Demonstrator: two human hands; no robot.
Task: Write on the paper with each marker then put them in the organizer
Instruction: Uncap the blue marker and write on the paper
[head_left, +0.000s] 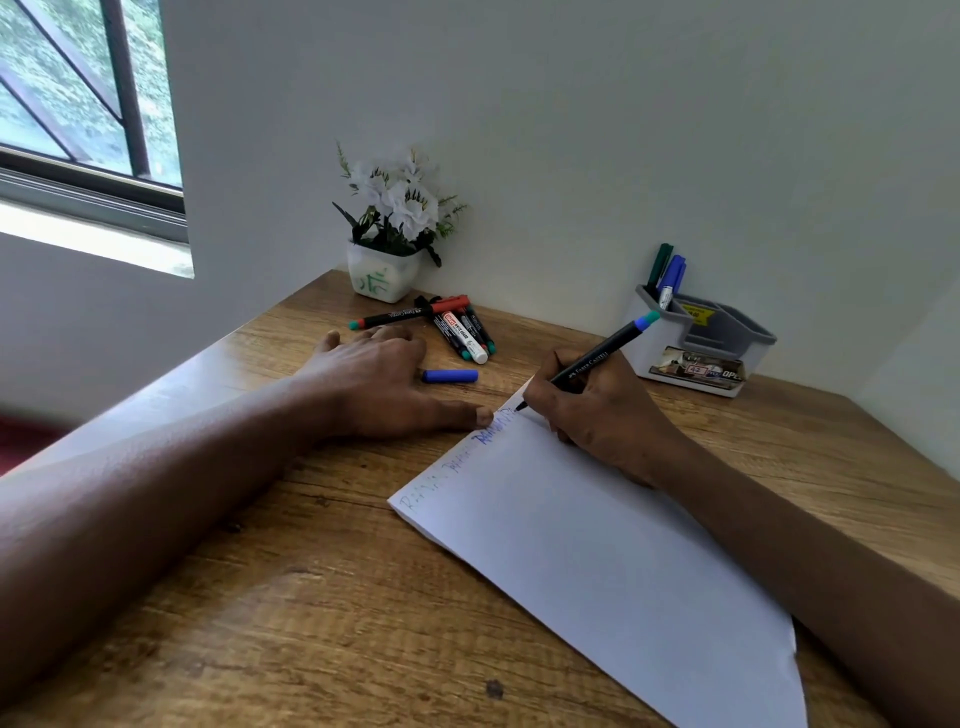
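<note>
While the right hand (597, 415) pinches one black Faber-Castell marker (587, 361) between thumb and fingers, its tip rests on the far corner of the single sheet of paper (597, 545), where a line of blue writing (493, 431) runs along the upper edge beside fainter writing. That marker's back end, capped in teal and blue, tilts up toward the organizer (701, 348). One grey-and-white organizer stands beyond the paper's far corner, near the wall, and holds three markers (667, 275) upright in its left compartment: one green-capped and two blue. Its other compartments show nothing inside from this angle.

Left of the paper, the left hand (379, 379) lies flat on the wooden table (260, 597), fingers spread, the thumb tip touching the paper's edge just beside the writing; it grips nothing. One loose blue cap (449, 375) lies on the table between that hand and the paper's far corner. Beyond the cap sits a loose pile of markers (447, 325); about four or five can be made out, black-bodied with red, green and white ends, though overlap keeps the count uncertain. One potted white flower plant (387, 244) stands behind the pile in the corner. The left hand partly covers the nearest marker of the pile.
</note>
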